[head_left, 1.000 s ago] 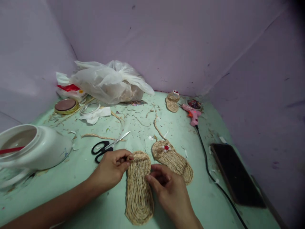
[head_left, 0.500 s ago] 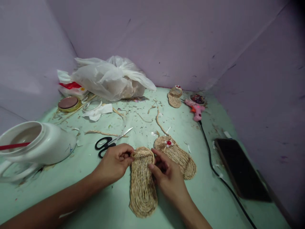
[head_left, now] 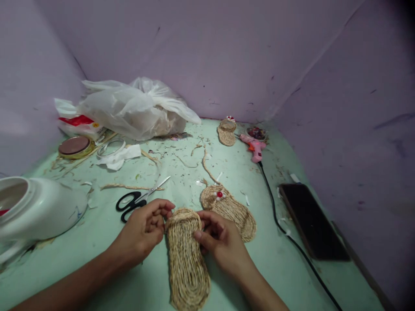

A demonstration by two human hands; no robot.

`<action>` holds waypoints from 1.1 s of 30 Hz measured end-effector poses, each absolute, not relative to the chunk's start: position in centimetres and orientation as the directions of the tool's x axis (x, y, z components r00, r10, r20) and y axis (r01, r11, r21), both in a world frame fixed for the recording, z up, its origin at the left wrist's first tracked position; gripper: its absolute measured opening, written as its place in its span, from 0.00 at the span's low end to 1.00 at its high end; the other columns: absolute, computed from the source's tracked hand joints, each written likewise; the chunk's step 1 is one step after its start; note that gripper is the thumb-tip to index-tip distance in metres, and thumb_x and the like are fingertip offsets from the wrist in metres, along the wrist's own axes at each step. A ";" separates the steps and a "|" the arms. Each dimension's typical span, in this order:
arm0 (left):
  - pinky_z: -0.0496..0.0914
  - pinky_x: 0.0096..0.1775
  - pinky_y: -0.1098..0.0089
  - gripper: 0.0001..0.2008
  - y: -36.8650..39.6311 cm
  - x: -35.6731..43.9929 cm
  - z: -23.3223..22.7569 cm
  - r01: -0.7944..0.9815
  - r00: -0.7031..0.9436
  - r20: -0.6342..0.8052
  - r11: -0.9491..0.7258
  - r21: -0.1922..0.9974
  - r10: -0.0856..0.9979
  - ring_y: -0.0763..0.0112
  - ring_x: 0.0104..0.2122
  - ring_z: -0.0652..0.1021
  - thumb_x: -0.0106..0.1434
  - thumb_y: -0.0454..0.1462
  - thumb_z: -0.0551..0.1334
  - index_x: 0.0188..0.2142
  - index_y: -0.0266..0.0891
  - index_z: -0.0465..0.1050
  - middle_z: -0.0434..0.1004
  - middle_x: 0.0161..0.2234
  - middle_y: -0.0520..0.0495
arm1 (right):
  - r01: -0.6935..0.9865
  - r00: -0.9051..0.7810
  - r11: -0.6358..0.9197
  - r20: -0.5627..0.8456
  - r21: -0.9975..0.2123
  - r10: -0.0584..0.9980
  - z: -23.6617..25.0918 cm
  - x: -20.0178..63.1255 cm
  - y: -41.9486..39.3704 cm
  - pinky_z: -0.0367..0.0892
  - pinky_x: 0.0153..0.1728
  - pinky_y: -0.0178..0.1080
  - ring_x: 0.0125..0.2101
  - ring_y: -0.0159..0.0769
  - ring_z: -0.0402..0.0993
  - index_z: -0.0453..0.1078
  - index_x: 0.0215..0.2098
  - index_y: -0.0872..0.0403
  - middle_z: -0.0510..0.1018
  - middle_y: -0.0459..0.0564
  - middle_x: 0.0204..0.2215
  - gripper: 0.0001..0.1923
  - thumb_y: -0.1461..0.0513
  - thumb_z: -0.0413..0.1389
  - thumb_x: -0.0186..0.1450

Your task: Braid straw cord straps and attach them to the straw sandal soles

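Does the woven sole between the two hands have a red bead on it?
No, the woven sole between the hands is bare; the red bead sits on the second sole beside it.

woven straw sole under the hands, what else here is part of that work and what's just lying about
In hand:
- long woven straw sole, flat on the green table
- left hand at its top left edge
- right hand at its top right edge

Lying about:
- second straw sole with a red bead
- black-handled scissors
- pink glue gun
- black phone
- white plastic bag
- white jug
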State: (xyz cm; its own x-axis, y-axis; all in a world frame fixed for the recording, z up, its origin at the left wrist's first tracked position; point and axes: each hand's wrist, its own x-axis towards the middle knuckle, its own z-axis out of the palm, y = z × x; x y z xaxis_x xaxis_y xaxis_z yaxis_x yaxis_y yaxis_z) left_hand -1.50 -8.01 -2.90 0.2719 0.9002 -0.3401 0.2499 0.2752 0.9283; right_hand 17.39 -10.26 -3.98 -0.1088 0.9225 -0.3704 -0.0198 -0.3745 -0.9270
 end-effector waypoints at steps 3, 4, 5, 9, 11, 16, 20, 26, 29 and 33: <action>0.57 0.16 0.77 0.18 -7.5 -1.7 -2.8 0.168 0.259 -0.431 0.399 0.901 0.864 0.80 0.17 0.66 0.50 0.39 0.56 0.42 0.37 0.64 0.69 0.30 0.50 | 0.006 -0.115 -0.364 -0.362 -0.931 0.925 -3.9 17.4 -10.3 0.60 0.21 0.32 0.21 0.29 0.63 0.73 0.37 0.55 0.71 0.45 0.24 0.15 0.65 0.58 0.50; 0.54 0.15 0.77 0.17 -7.3 -1.7 -2.7 0.176 0.229 -0.474 0.443 0.879 0.850 0.81 0.15 0.64 0.51 0.40 0.55 0.41 0.37 0.65 0.70 0.28 0.51 | 0.023 -0.121 -0.352 -0.353 -0.936 0.928 -3.9 17.4 -10.3 0.60 0.21 0.32 0.21 0.29 0.63 0.73 0.38 0.54 0.71 0.45 0.24 0.15 0.65 0.58 0.50; 0.52 0.14 0.78 0.17 -7.0 -1.6 -2.6 0.199 0.198 -0.508 0.473 0.858 0.838 0.82 0.13 0.62 0.52 0.42 0.55 0.40 0.36 0.66 0.69 0.25 0.52 | 0.044 -0.126 -0.337 -0.340 -0.940 0.932 -3.9 17.4 -10.3 0.60 0.22 0.32 0.22 0.29 0.63 0.73 0.38 0.54 0.71 0.45 0.24 0.15 0.66 0.57 0.51; 0.49 0.15 0.78 0.16 -6.3 -0.9 -1.8 0.346 0.241 -0.534 0.442 0.828 0.811 0.83 0.11 0.56 0.53 0.44 0.57 0.34 0.33 0.71 0.58 0.11 0.59 | 0.113 -0.142 -0.294 -0.308 -0.949 0.941 -3.7 17.3 -10.4 0.59 0.23 0.33 0.22 0.28 0.62 0.74 0.38 0.54 0.73 0.46 0.26 0.16 0.66 0.57 0.51; 0.50 0.16 0.78 0.14 -6.1 -0.7 -1.5 0.393 0.288 -0.517 0.393 0.832 0.806 0.83 0.12 0.56 0.52 0.43 0.59 0.30 0.32 0.73 0.60 0.12 0.58 | 0.128 -0.131 -0.300 -0.316 -0.945 0.940 -3.7 17.2 -10.5 0.59 0.23 0.33 0.21 0.28 0.61 0.74 0.39 0.55 0.74 0.47 0.28 0.16 0.65 0.57 0.50; 0.51 0.17 0.78 0.11 -6.0 -0.6 -1.5 0.372 0.306 -0.461 0.341 0.863 0.833 0.82 0.15 0.58 0.50 0.41 0.59 0.26 0.33 0.72 0.64 0.15 0.56 | 0.084 -0.086 -0.275 -0.282 -0.958 0.956 -3.7 17.5 -10.6 0.63 0.24 0.34 0.22 0.28 0.65 0.68 0.47 0.54 0.73 0.52 0.39 0.26 0.63 0.59 0.49; 0.52 0.17 0.78 0.11 -6.2 -0.7 -1.9 0.378 0.303 -0.452 0.330 0.865 0.839 0.82 0.15 0.58 0.51 0.40 0.59 0.27 0.33 0.73 0.64 0.15 0.56 | 0.078 -0.035 -0.201 -0.204 -0.977 0.978 -3.9 17.8 -10.5 0.65 0.24 0.35 0.24 0.30 0.69 0.71 0.40 0.55 0.75 0.52 0.36 0.14 0.61 0.55 0.55; 0.55 0.20 0.78 0.10 -6.1 -0.6 -1.7 0.414 0.287 -0.423 0.287 0.864 0.859 0.80 0.17 0.61 0.50 0.39 0.59 0.26 0.33 0.74 0.66 0.16 0.55 | 0.219 -0.034 -0.004 -0.012 -0.976 0.999 -4.1 17.6 -10.5 0.67 0.31 0.39 0.31 0.36 0.72 0.73 0.37 0.52 0.75 0.51 0.35 0.10 0.63 0.53 0.58; 0.57 0.22 0.77 0.10 -6.0 -0.6 -1.6 0.445 0.289 -0.407 0.255 0.858 0.867 0.79 0.18 0.63 0.50 0.39 0.59 0.25 0.33 0.74 0.67 0.17 0.55 | 0.261 -0.104 0.061 0.035 -0.963 0.994 -4.1 17.6 -10.6 0.66 0.36 0.40 0.35 0.37 0.72 0.72 0.38 0.52 0.75 0.51 0.35 0.10 0.65 0.52 0.59; 0.59 0.24 0.76 0.10 -6.0 -0.6 -1.8 0.449 0.270 -0.416 0.268 0.852 0.868 0.78 0.20 0.65 0.50 0.39 0.59 0.25 0.33 0.73 0.69 0.19 0.53 | 0.286 -0.181 0.121 0.070 -0.950 0.981 -3.8 17.6 -10.5 0.65 0.36 0.39 0.35 0.36 0.71 0.71 0.38 0.53 0.75 0.50 0.34 0.10 0.66 0.52 0.59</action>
